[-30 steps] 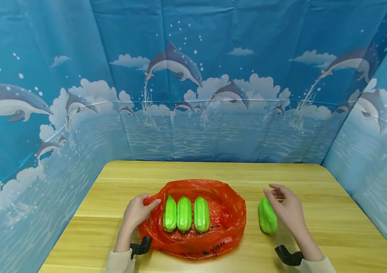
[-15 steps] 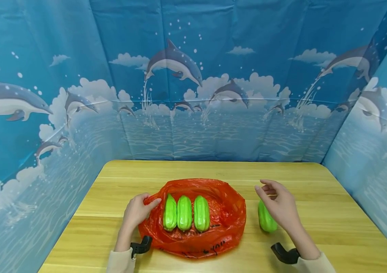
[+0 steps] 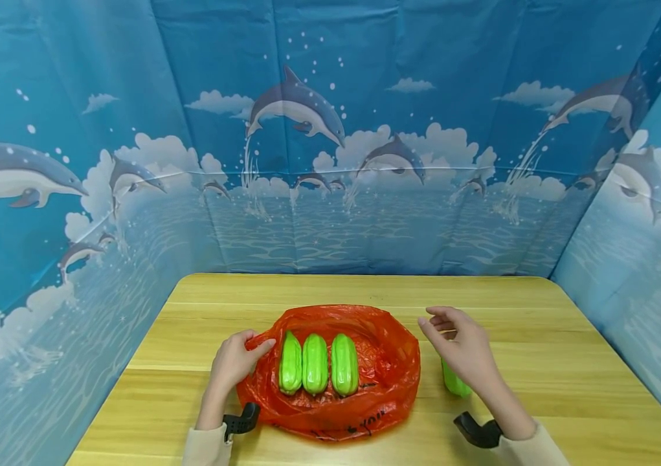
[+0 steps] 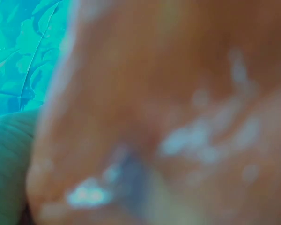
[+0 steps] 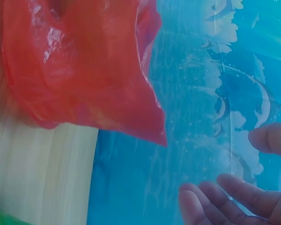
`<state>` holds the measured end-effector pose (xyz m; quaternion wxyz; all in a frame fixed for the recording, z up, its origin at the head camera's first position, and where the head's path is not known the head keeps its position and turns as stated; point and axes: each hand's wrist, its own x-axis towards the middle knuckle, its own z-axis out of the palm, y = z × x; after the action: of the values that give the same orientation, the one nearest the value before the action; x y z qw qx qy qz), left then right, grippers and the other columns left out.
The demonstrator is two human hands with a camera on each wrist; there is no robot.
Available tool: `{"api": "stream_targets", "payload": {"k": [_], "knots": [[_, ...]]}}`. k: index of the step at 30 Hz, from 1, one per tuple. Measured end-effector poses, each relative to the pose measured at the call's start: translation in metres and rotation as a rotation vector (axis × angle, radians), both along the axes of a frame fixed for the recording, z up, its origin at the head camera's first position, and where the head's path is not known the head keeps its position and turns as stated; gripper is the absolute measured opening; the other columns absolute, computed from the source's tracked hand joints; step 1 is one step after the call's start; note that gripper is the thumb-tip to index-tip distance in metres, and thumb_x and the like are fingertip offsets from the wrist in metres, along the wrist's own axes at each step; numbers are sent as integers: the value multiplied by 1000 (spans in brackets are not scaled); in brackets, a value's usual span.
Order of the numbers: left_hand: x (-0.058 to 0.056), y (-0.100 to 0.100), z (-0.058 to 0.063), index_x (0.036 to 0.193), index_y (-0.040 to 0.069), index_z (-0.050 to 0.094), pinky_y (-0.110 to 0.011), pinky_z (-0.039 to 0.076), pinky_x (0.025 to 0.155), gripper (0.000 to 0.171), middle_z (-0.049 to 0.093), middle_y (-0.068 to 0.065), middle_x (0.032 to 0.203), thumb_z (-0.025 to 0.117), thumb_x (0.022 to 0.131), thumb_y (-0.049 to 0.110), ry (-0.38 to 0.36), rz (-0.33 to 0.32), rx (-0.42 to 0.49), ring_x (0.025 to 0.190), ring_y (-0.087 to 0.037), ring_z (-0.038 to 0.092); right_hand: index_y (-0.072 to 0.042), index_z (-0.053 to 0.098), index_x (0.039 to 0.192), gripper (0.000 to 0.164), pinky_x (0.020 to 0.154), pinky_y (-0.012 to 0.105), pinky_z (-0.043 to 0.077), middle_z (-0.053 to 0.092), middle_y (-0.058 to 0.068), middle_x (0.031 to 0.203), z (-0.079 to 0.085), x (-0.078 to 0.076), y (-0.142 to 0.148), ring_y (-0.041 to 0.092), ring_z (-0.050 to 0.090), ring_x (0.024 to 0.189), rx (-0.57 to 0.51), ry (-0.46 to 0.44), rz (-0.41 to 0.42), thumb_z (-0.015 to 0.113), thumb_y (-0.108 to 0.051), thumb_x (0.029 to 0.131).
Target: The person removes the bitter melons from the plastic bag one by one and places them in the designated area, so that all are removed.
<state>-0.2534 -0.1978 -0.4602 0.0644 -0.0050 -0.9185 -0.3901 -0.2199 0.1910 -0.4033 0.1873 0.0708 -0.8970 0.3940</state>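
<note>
A red plastic bag (image 3: 377,401) with black lettering lies spread with its mouth facing up. Inside it, three glossy green ridged, elongated fruits (image 3: 315,366) lie side by side. My left hand (image 3: 234,362) pinches the bag's left rim, thumb on the inner side. Blurred red film of the bag (image 4: 154,108) fills most of the left wrist view. My right hand (image 3: 464,346) hovers just right of the bag, fingers relaxed, holding nothing. Beneath it on the table lies another green fruit (image 3: 455,383), partly covered by the hand. The right wrist view shows that thumb and fingertips apart.
The wooden table (image 3: 149,349) has a rounded far edge. Behind and beside it hangs a blue curtain (image 3: 318,239) printed with dolphins. Black wrist mounts (image 3: 241,419) sit on both forearms.
My right hand has moved left, from beside the loose green fruit to over it and closer to the bag. The left hand and the bag stay put.
</note>
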Motion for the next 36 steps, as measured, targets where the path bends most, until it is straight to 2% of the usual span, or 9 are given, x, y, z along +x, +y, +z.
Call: {"api": "stream_targets", "payload": {"k": [11,15,26,31,36], "knots": [[0,0,2,73,13,56,-29,31,51,35,38,2,54,70,84,43,-3,-7,-4,49,-14,41,-4,64,111,31,70,27,50,64,1,90,-5,-1,-13,14,60,80,-4,-4,58,66,-28,91],[0,0,2,70,12,52,-28,29,50,39,35,2,53,69,84,44,-2,-7,-2,48,-14,38,-5,64,111,33,70,28,50,63,1,90,-6,-3,-18,13,60,80,-13,-24,84,66,-31,91],[0,-1,1,71,13,54,-28,30,51,36,36,2,54,70,84,42,-3,0,2,49,-15,40,-4,63,115,37,71,29,50,64,2,95,-6,-6,-33,13,60,83,-8,-93,139,69,-29,88],[0,-2,2,72,13,54,-28,30,50,35,37,2,54,70,84,42,-13,2,3,49,-15,41,-4,62,116,40,73,31,51,63,3,96,-11,-9,-38,14,61,83,7,-115,173,69,-32,88],[0,-2,2,74,13,57,-29,31,51,33,40,1,54,70,84,42,-10,0,7,50,-16,43,-3,62,117,43,72,32,50,64,6,98,-14,-11,-43,13,61,81,45,-134,171,68,-35,88]]}}
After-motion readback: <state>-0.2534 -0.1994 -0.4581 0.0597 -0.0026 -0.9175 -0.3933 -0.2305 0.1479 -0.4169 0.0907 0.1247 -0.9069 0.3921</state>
